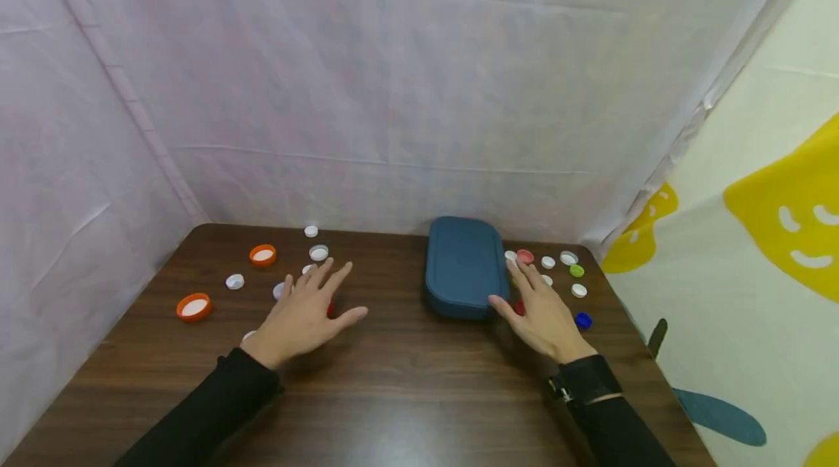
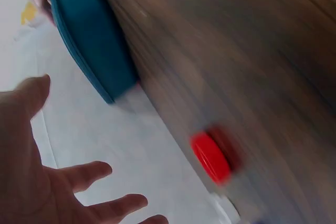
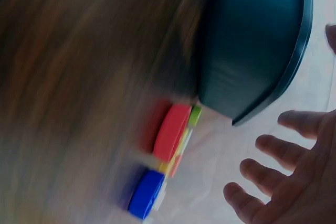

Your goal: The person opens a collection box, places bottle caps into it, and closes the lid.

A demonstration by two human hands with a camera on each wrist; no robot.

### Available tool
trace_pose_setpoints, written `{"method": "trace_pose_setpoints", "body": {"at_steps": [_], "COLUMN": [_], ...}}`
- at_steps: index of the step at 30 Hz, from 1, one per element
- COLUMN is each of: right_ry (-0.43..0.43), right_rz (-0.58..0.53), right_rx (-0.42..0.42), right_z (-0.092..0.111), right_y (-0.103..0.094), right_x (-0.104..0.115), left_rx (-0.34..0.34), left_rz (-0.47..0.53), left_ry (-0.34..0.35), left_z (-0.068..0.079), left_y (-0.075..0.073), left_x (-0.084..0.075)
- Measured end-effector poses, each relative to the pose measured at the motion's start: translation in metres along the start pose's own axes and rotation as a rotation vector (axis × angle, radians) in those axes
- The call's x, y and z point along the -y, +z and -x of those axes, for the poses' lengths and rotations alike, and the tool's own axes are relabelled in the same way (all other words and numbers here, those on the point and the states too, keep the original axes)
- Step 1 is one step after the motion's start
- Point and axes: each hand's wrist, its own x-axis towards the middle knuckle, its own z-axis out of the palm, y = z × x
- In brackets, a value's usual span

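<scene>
A dark blue lidded box [image 1: 465, 263] lies on the brown table toward its back edge. My left hand [image 1: 303, 318] hovers over the left group of bottle caps, fingers spread, holding nothing. Below it a red cap [image 2: 211, 157] shows in the left wrist view, apart from the fingers. Beside the box's right side is my right hand [image 1: 540, 314], its fingers extended and its grip empty; whether the thumb touches the box I cannot tell. In the right wrist view, a red cap [image 3: 172, 132] and a blue cap [image 3: 146, 193] stand near that hand. Both hands partly hide caps in the head view.
Two orange rings with white centres [image 1: 194, 307] and several white caps [image 1: 234, 281] lie at the left. More caps sit at the right, including a green cap [image 1: 577, 271]. White cloth [image 1: 393, 88] hangs behind the table [image 1: 393, 394].
</scene>
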Motion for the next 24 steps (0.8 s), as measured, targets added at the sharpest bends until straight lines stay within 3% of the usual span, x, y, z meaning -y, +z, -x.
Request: {"method": "trace_pose_setpoints", "body": {"at_steps": [6, 14, 20, 24], "right_ry": [0.041, 0.107, 0.150, 0.130], "right_rz": [-0.054, -0.133, -0.151, -0.163], "right_rx": [-0.033, -0.137, -0.176, -0.225], "right_z": [-0.007, -0.017, -0.024, -0.026], "right_y": [0.007, 0.012, 0.015, 0.019], "right_x": [0.009, 0.025, 0.033, 0.034], "left_rx": [-0.011, 0.024, 0.010, -0.019], "left_rz": [0.072, 0.266, 0.332, 0.342], "left_ry": [0.054, 0.084, 0.186, 0.231], "left_z": [-0.019, -0.045, -0.059, -0.067], "left_y": [0.018, 0.048, 0.063, 0.067], "left_x": [-0.027, -0.063, -0.080, -0.086]}}
